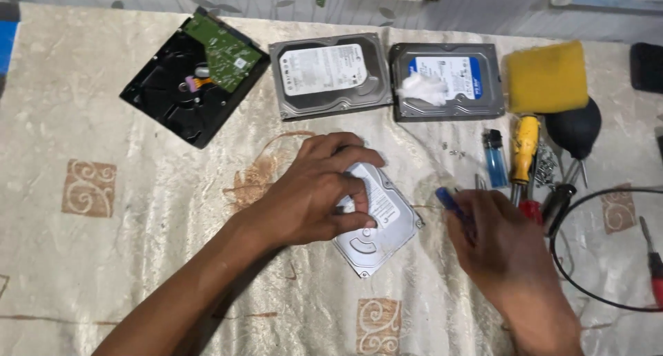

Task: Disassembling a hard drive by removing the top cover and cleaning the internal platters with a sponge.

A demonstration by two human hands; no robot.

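My left hand (323,190) rests on a silver hard drive (384,226) lying flat on the table, fingers pressing its label side. My right hand (498,245) is just right of that drive and holds a small blue-handled tool (447,199), its tip hidden behind the fingers. At the back lie three more drives: a black one (181,87) turned over with a green circuit board (222,50), a silver one (330,73), and one with a blue and white label (449,80) carrying a tuft of white cotton (423,89).
A yellow sponge (547,76), black rubber air blower (574,128), blue lighter (495,158), yellow-handled screwdriver (525,147) and loose screws (545,164) sit right. A black cable (573,211) loops at right edge. A beige patterned cloth (124,245) covers the table.
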